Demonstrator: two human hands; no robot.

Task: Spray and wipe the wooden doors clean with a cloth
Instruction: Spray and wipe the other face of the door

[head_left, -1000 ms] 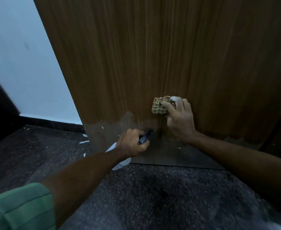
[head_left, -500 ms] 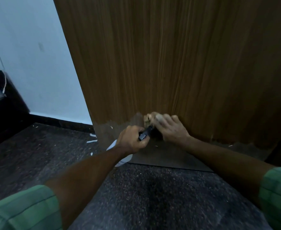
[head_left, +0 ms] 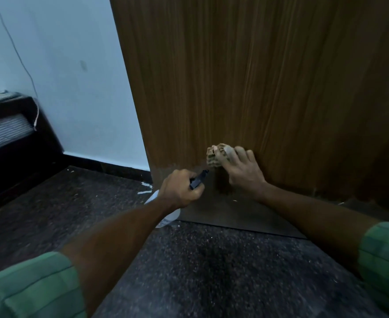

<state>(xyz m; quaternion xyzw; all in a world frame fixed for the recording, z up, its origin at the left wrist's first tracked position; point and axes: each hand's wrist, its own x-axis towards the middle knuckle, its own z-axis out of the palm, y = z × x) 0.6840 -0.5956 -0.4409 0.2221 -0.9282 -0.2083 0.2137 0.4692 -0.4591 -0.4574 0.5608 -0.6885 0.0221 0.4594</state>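
Head view: two hands, one cloth [head_left: 216, 157], one spray bottle [head_left: 166, 215], one door [head_left: 257, 76].

One wooden door [head_left: 257, 76], filling 12 to 3 o'clock. One checked cloth [head_left: 215, 158] at centre. One spray bottle [head_left: 166, 216], white body, dark nozzle, just toward 7 o'clock of cloth. Two hands: left hand [head_left: 179, 191], right hand [head_left: 244, 171]. Two green sleeves, at 7 and 4 o'clock.

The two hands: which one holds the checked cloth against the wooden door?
The right hand presses the checked cloth on the wooden door. The left hand grips the spray bottle instead.
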